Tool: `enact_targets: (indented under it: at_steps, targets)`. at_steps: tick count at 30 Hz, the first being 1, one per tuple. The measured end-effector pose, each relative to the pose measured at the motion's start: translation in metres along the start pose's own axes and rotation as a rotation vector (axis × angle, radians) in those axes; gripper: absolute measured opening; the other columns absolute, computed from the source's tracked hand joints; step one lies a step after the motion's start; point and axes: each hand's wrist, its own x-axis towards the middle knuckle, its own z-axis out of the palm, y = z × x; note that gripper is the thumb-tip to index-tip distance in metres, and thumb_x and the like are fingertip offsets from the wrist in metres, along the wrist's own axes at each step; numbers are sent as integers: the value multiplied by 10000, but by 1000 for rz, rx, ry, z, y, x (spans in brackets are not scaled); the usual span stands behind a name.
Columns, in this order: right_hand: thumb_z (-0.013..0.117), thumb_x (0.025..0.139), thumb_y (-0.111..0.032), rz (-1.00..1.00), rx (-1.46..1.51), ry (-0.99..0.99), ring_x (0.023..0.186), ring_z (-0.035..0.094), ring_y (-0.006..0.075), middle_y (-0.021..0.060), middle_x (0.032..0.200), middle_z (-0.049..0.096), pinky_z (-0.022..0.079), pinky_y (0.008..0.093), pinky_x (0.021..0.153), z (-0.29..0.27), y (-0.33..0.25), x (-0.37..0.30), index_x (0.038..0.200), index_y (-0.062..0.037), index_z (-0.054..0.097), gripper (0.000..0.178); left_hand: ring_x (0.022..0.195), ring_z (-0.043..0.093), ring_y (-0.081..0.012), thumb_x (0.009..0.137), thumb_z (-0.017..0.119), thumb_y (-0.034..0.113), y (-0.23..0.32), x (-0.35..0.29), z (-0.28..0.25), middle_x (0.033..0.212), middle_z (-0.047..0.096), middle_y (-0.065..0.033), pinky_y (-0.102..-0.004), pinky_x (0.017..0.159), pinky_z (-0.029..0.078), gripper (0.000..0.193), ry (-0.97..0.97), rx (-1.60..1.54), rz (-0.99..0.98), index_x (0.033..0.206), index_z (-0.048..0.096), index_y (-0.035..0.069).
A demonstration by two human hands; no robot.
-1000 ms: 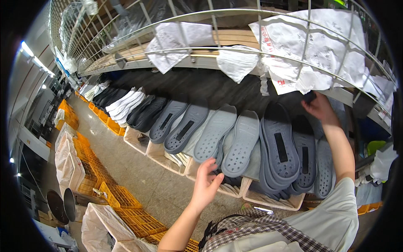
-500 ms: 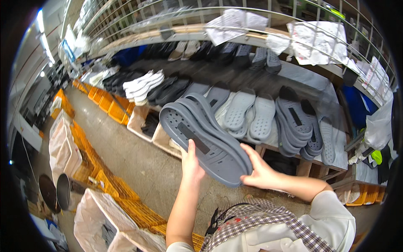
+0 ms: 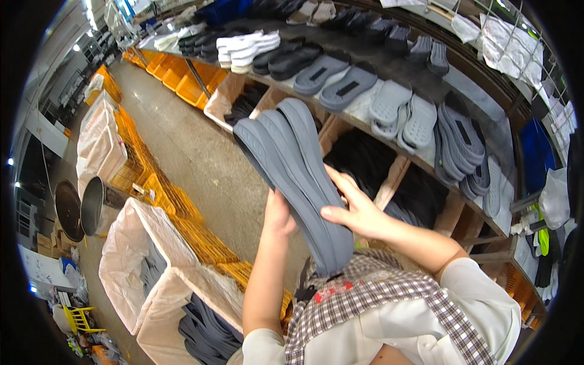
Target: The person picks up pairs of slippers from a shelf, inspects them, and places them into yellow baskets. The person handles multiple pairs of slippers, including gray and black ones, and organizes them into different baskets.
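Observation:
A stack of grey shoe soles (image 3: 298, 182) is held on edge between my two hands, their curved sidewalls facing up. My left hand (image 3: 280, 213) grips the stack from its left side, the fingers partly hidden beneath it. On the other side my right hand (image 3: 359, 207) is closed on the lower part, thumb across the sidewall. Beyond the stack is a long bench (image 3: 389, 115) with more soles: two grey ones with black strips, light grey perforated soles (image 3: 418, 118), a dark grey stack (image 3: 457, 140), black soles (image 3: 295, 59) and white soles (image 3: 246, 48).
Lined bins (image 3: 176, 286) at the lower left hold grey soles (image 3: 207, 331). Orange crates (image 3: 164, 194) run along the left, near a round metal drum (image 3: 93, 207). Under the bench are compartments with dark items (image 3: 365, 155). Wire mesh (image 3: 517, 24) with papers stands behind the bench.
The stack has been tipped from showing a flat perforated face to showing its sidewalls, and now stands steeper. My view has turned toward the left, bringing the bins' contents into sight.

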Motion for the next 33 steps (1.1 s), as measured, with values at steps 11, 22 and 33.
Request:
enact_targets:
  at_steps: [11,22,33]
  targets:
    - [646,854,-274,47,40,-38,1290,334,283,229,1360,345,305,369,1055,15,-3,5,1418,48,233,769,1104,553,-245,795,653,483,-3,-21,-10,1240,534,-104,-393,920,491,733,52,-24,16,1308,404,23]
    - [708,782,-256,28,-41,-122,1279,365,282,207,1352,388,310,357,1051,-2,5,4,1415,33,263,827,1142,519,-250,896,597,303,2,-29,-6,1278,500,-97,-404,961,455,553,99,163,207,1331,367,50]
    - [553,777,18,-453,-399,-24,1297,371,307,149,1415,377,350,400,1048,-26,25,22,1365,-100,379,625,1149,505,-209,943,504,176,15,-32,31,1293,486,-95,-365,957,444,451,197,397,210,1354,370,46]
